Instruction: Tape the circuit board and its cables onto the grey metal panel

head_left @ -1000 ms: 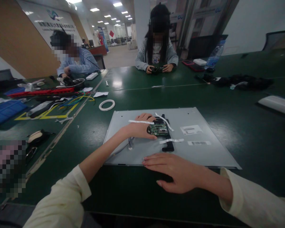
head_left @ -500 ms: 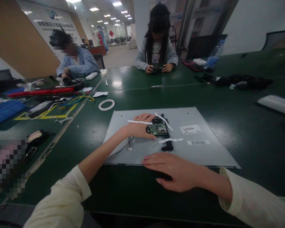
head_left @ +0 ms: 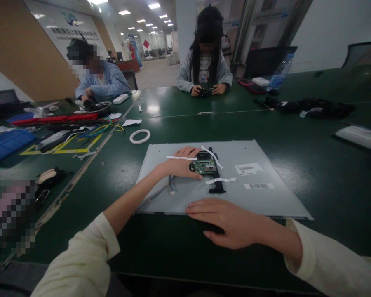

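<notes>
A flat grey display panel (head_left: 275,202) lies on the green table, its back upward. On it sits a green circuit board (head_left: 205,166) with a black bracket (head_left: 217,187) along its right side. Strips of white tape (head_left: 221,180) cross the bracket and the board's top. My left hand (head_left: 182,165) spans the board from the left, thumb at its near edge and fingers at its far edge. A grey cable (head_left: 156,194) runs beneath my left wrist. My right hand (head_left: 225,220) rests with outstretched fingers on the panel's near edge, holding nothing.
A white tape roll (head_left: 139,136) lies beyond the panel's left corner. Blue bin (head_left: 9,142), red strip (head_left: 55,119) and loose wires crowd the left. Two people sit across the table. A water bottle (head_left: 280,74) and black cloth-like bundle (head_left: 321,107) are at the right.
The circuit board and bracket have shifted slightly left and away across the panel, together with my left hand. My right hand stays at the near edge.
</notes>
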Demonstrator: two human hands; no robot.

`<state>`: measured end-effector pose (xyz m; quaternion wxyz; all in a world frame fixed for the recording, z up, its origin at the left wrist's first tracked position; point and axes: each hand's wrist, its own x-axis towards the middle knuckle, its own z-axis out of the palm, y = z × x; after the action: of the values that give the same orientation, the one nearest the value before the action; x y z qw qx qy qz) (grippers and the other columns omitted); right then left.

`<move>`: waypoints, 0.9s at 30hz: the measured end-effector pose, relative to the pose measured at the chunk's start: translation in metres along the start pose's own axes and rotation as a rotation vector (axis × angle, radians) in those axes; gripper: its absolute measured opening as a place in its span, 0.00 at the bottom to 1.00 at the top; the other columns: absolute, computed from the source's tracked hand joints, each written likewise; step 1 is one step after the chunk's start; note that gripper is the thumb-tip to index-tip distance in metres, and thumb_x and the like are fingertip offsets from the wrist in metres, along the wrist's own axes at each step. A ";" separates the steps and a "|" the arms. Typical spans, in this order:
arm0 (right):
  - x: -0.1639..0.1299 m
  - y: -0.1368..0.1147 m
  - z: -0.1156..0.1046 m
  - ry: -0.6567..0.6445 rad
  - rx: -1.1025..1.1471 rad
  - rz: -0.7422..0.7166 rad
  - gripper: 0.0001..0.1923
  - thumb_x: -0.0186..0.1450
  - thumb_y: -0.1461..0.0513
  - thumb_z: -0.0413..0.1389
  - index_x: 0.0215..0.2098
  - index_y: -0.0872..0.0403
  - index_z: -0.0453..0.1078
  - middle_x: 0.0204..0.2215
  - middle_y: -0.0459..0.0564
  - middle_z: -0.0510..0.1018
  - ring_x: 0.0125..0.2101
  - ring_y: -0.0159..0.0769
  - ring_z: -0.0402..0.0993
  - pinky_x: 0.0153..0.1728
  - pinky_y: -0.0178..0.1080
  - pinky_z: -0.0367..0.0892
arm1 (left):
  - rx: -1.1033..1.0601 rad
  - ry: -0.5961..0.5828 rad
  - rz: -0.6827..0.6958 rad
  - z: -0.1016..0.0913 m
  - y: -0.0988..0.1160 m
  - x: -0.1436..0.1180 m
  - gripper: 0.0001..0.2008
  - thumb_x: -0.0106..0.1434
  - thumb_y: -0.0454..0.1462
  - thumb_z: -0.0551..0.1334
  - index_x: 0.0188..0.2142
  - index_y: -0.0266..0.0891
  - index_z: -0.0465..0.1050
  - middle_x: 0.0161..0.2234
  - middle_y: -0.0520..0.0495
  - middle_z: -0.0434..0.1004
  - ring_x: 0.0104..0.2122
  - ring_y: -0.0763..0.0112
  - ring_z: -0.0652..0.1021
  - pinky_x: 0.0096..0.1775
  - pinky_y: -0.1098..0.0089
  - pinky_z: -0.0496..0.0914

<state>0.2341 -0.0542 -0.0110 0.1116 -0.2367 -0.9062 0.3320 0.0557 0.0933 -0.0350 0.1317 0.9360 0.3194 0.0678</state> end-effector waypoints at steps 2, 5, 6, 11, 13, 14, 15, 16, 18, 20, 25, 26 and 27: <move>0.000 0.000 0.001 0.008 0.003 -0.004 0.28 0.60 0.63 0.51 0.59 0.56 0.57 0.56 0.53 0.64 0.56 0.35 0.57 0.57 0.41 0.53 | -0.004 0.005 -0.007 0.000 0.001 0.000 0.47 0.46 0.58 0.60 0.60 0.41 0.45 0.59 0.39 0.50 0.58 0.53 0.54 0.56 0.54 0.52; 0.001 0.001 0.002 0.017 0.000 -0.017 0.28 0.60 0.64 0.51 0.59 0.55 0.56 0.55 0.54 0.64 0.56 0.36 0.57 0.56 0.42 0.53 | -0.003 0.013 -0.006 -0.001 0.003 -0.001 0.47 0.46 0.58 0.61 0.60 0.42 0.46 0.59 0.40 0.51 0.58 0.54 0.54 0.56 0.54 0.53; 0.001 0.002 0.003 0.019 -0.003 -0.022 0.28 0.60 0.64 0.51 0.59 0.55 0.56 0.55 0.54 0.64 0.56 0.36 0.57 0.56 0.42 0.53 | -0.003 0.014 -0.007 -0.002 0.004 -0.001 0.47 0.46 0.57 0.61 0.60 0.42 0.46 0.59 0.40 0.51 0.58 0.54 0.54 0.56 0.54 0.53; 0.000 0.004 0.005 0.012 -0.022 -0.014 0.28 0.60 0.63 0.51 0.59 0.56 0.56 0.56 0.53 0.63 0.56 0.36 0.57 0.57 0.42 0.53 | -0.007 -0.006 -0.023 -0.004 0.007 -0.002 0.47 0.47 0.56 0.61 0.60 0.40 0.45 0.59 0.39 0.51 0.58 0.53 0.54 0.56 0.54 0.52; 0.000 0.004 0.005 0.002 -0.035 -0.007 0.28 0.61 0.63 0.51 0.59 0.56 0.56 0.56 0.52 0.63 0.56 0.35 0.56 0.57 0.42 0.53 | -0.012 -0.008 -0.028 -0.005 0.007 -0.003 0.47 0.46 0.56 0.61 0.60 0.40 0.45 0.59 0.39 0.51 0.58 0.53 0.54 0.56 0.54 0.52; 0.000 0.003 0.005 -0.004 -0.040 -0.005 0.27 0.61 0.62 0.50 0.59 0.56 0.56 0.56 0.52 0.62 0.56 0.35 0.56 0.57 0.41 0.52 | -0.015 -0.009 -0.029 -0.006 0.007 -0.003 0.47 0.46 0.56 0.61 0.60 0.40 0.45 0.59 0.39 0.51 0.59 0.53 0.54 0.56 0.54 0.52; 0.000 0.003 0.004 -0.012 -0.044 -0.001 0.27 0.61 0.62 0.50 0.59 0.56 0.57 0.57 0.52 0.62 0.57 0.34 0.56 0.57 0.41 0.52 | -0.020 -0.013 -0.031 -0.007 0.008 -0.003 0.47 0.46 0.56 0.61 0.60 0.40 0.45 0.59 0.39 0.51 0.59 0.52 0.53 0.56 0.54 0.51; 0.001 0.002 0.004 -0.016 -0.044 0.002 0.27 0.61 0.62 0.50 0.59 0.56 0.57 0.57 0.51 0.62 0.57 0.34 0.56 0.57 0.41 0.52 | -0.029 -0.021 -0.031 -0.009 0.009 -0.003 0.48 0.46 0.56 0.61 0.60 0.41 0.44 0.59 0.39 0.51 0.59 0.52 0.52 0.56 0.54 0.51; 0.001 0.001 0.002 -0.026 -0.038 0.012 0.27 0.62 0.62 0.50 0.59 0.56 0.56 0.57 0.51 0.62 0.57 0.34 0.56 0.57 0.40 0.52 | -0.057 -0.041 -0.018 -0.013 0.013 -0.003 0.48 0.47 0.58 0.60 0.61 0.41 0.43 0.60 0.39 0.50 0.60 0.51 0.51 0.57 0.53 0.50; 0.001 0.001 0.002 -0.029 -0.030 0.017 0.27 0.62 0.62 0.50 0.59 0.56 0.56 0.57 0.51 0.62 0.57 0.34 0.56 0.57 0.41 0.52 | -0.085 -0.032 0.002 -0.017 0.020 -0.002 0.47 0.49 0.59 0.58 0.61 0.41 0.42 0.61 0.40 0.48 0.61 0.52 0.48 0.57 0.53 0.48; 0.001 0.003 0.005 -0.003 -0.027 -0.005 0.28 0.61 0.63 0.50 0.60 0.55 0.56 0.57 0.51 0.61 0.57 0.35 0.56 0.58 0.42 0.51 | -0.062 0.183 -0.023 -0.013 0.036 0.004 0.37 0.57 0.53 0.55 0.61 0.42 0.43 0.62 0.43 0.46 0.62 0.57 0.46 0.59 0.53 0.44; 0.001 0.004 0.005 -0.001 -0.025 -0.007 0.28 0.61 0.63 0.50 0.60 0.54 0.55 0.57 0.50 0.61 0.57 0.35 0.56 0.58 0.42 0.51 | -0.063 0.210 -0.022 -0.010 0.037 0.006 0.35 0.59 0.50 0.54 0.61 0.42 0.43 0.62 0.43 0.47 0.61 0.59 0.48 0.59 0.54 0.46; 0.001 0.004 0.005 -0.001 -0.023 -0.008 0.28 0.61 0.62 0.50 0.60 0.54 0.55 0.57 0.50 0.61 0.57 0.35 0.56 0.58 0.42 0.51 | -0.070 0.225 -0.017 -0.007 0.038 0.007 0.32 0.61 0.47 0.53 0.61 0.41 0.43 0.61 0.43 0.49 0.61 0.60 0.51 0.59 0.56 0.48</move>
<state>0.2325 -0.0538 -0.0178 0.1097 -0.2343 -0.9110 0.3213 0.0816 0.0701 -0.0172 0.1281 0.9145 0.3377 0.1824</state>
